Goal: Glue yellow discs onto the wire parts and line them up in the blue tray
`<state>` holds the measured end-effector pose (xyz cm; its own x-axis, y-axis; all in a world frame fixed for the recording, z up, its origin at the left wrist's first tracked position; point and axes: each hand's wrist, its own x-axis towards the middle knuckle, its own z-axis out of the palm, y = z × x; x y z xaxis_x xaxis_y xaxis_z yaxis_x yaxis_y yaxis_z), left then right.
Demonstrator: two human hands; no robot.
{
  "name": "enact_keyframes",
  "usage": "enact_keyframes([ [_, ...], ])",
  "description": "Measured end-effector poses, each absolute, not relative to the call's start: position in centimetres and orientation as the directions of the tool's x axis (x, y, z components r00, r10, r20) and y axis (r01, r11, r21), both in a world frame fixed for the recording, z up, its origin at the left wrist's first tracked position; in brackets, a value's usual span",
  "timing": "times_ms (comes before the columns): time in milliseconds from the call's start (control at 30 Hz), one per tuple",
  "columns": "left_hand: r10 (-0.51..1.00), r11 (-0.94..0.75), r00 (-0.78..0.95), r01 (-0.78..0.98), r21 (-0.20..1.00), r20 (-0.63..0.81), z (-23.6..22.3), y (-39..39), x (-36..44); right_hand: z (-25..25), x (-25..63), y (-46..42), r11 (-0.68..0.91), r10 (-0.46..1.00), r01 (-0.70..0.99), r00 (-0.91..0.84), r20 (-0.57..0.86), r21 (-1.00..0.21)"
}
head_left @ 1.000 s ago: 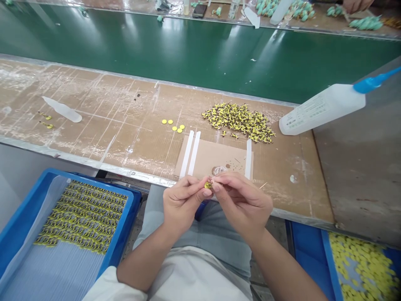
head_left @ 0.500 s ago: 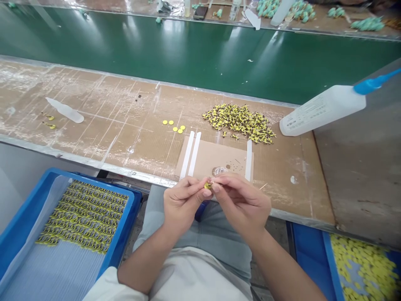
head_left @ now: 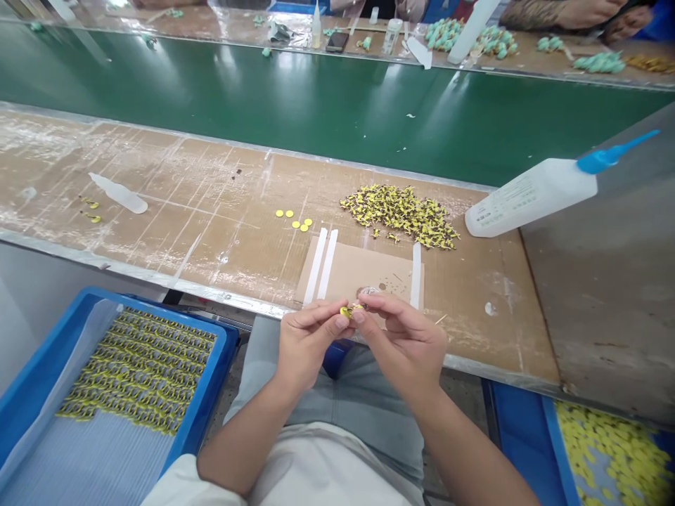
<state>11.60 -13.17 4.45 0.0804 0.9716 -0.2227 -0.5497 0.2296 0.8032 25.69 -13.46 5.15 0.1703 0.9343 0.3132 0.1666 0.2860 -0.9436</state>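
Note:
Thumb and fingertips of my left hand [head_left: 309,344] are closed on a small yellow piece [head_left: 345,311], seemingly a disc with a darker part on it. From the other side, my right hand [head_left: 407,344] pinches the same piece, its fingertips hiding most of that end. Both hands meet just over the front edge of the bench. Right behind them is a small clear dish [head_left: 368,290] on a taped cardboard sheet [head_left: 348,263]. Farther back lies a heap of small yellow-and-brown figures [head_left: 401,214], with several yellow discs [head_left: 296,225] to its left.
A white bottle with a blue nozzle [head_left: 532,197] leans at the right by a metal panel [head_left: 606,281]. Blue trays hold finished-looking rows [head_left: 142,365] at left and yellow discs [head_left: 612,450] at right. A green belt [head_left: 316,98] runs behind; another person's hands [head_left: 590,14] are beyond it.
The view has tilted up a little, bringing other people's hands into sight across the belt. My hands still pinch the small yellow piece, with only a slight shift.

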Motion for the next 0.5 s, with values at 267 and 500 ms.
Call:
enact_keyframes([
  [267,0.979,0.191,0.039,-0.515,0.836,-0.199,4.57,-13.36,11.67,5.64,25.84,-13.32,0.264,0.946,0.147,0.153,0.285,-0.953],
  [500,0.97,0.228,0.059,-0.55,0.803,-0.235,4.84,-13.11,11.23,5.9,25.14,-13.16,0.217,0.963,0.045,0.155,0.221,-0.975],
])
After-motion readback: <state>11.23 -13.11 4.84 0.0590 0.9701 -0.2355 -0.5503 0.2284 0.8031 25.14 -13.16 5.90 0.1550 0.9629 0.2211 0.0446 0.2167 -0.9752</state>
